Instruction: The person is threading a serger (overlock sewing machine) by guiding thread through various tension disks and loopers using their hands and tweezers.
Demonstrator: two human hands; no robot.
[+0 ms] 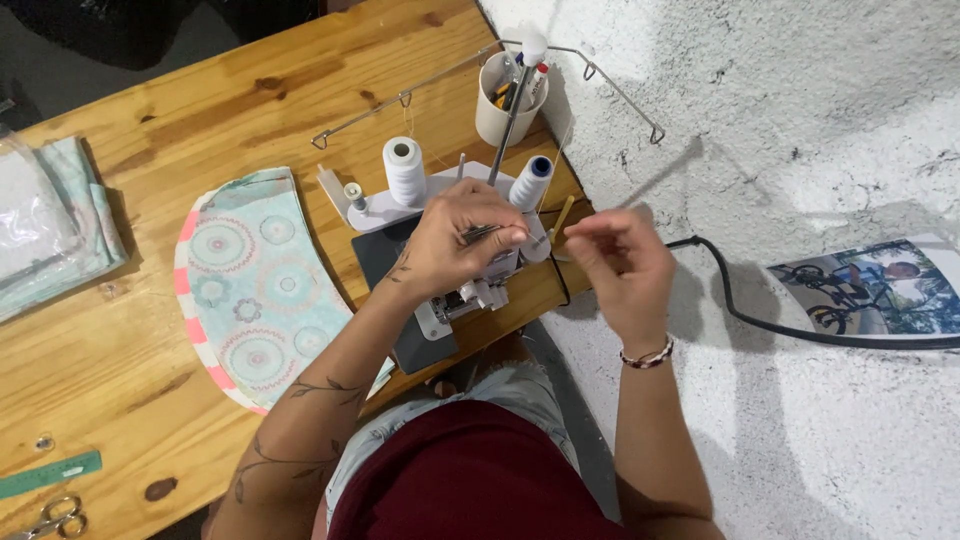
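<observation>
A small overlock sewing machine (455, 300) stands on a wooden table (150, 380), with a white thread cone (404, 168) and a dark blue thread cone (533, 180) on its rear stand. My left hand (455, 240) rests over the top of the machine and pinches a thin metal tool, likely tweezers (490, 233). My right hand (615, 255) hovers just right of the machine with thumb and fingertips pinched together, apparently on a fine thread that I cannot make out clearly.
A patterned fabric piece (255, 290) with pink-striped edge lies left of the machine. A white cup of pens (505, 95) stands behind it. Folded fabric (50, 225) at far left, scissors (50, 520) and ruler (50, 472) bottom left. A black cable (760, 320) and a photo (880, 285) lie on the pale floor.
</observation>
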